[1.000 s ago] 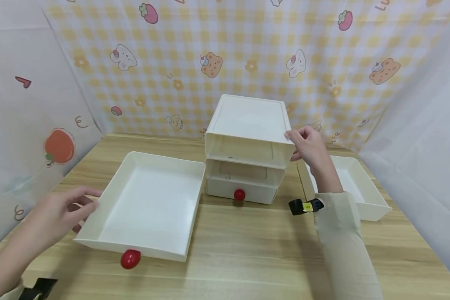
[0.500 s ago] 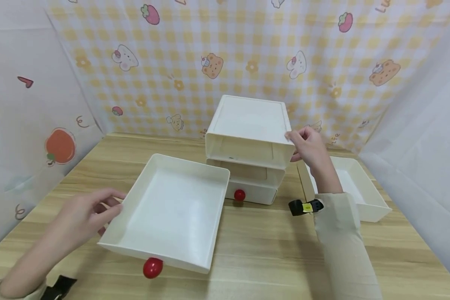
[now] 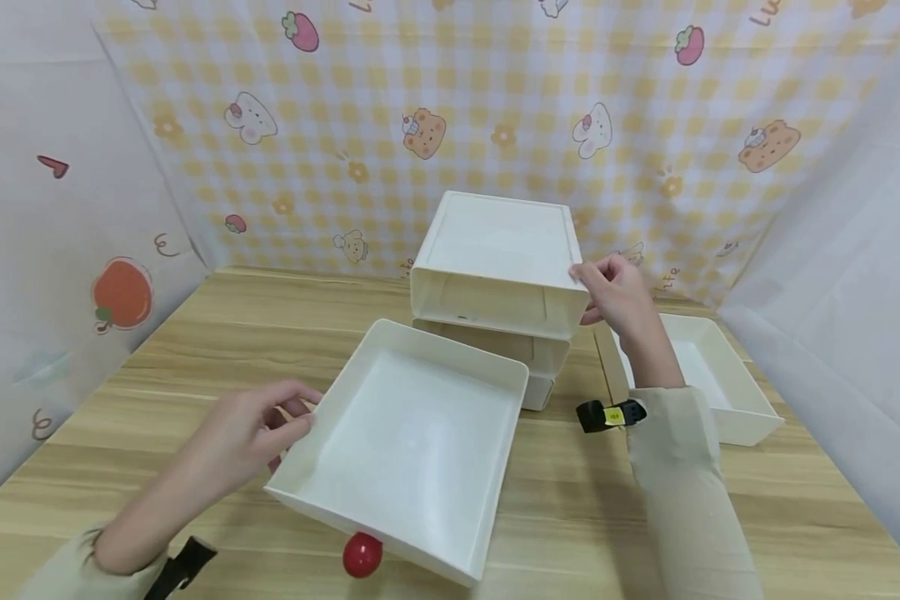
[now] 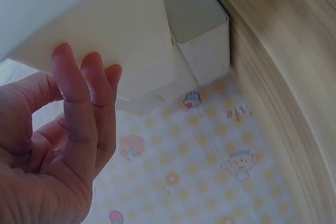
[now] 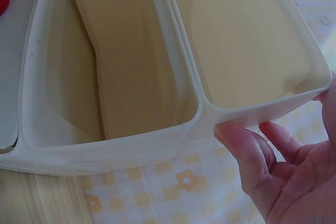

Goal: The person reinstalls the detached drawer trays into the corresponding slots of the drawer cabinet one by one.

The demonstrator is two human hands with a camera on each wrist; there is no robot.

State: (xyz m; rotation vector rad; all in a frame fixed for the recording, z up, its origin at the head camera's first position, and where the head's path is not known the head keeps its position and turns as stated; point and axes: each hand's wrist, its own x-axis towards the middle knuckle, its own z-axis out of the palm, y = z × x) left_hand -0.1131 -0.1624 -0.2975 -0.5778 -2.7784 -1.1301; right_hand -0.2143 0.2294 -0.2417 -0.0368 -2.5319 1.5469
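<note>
My left hand holds a white drawer with a red knob by its left wall, and the drawer tilts in front of the cabinet. In the left wrist view, bent fingers press the drawer's outer surface. My right hand grips the upper right front corner of the white drawer cabinet, one fingertip on top and other fingers at the side. The right wrist view shows two open cabinet slots. The lowest drawer sits in the cabinet, mostly hidden in the head view.
Another white drawer lies on the wooden table to the right, partly behind my right forearm. A yellow checked cloth hangs behind the cabinet, with white cloth on both sides.
My left hand has carried the drawer rightward and nearer, turning it slightly; it now covers much of the cabinet's lower drawer. My right hand has stayed at the cabinet corner.
</note>
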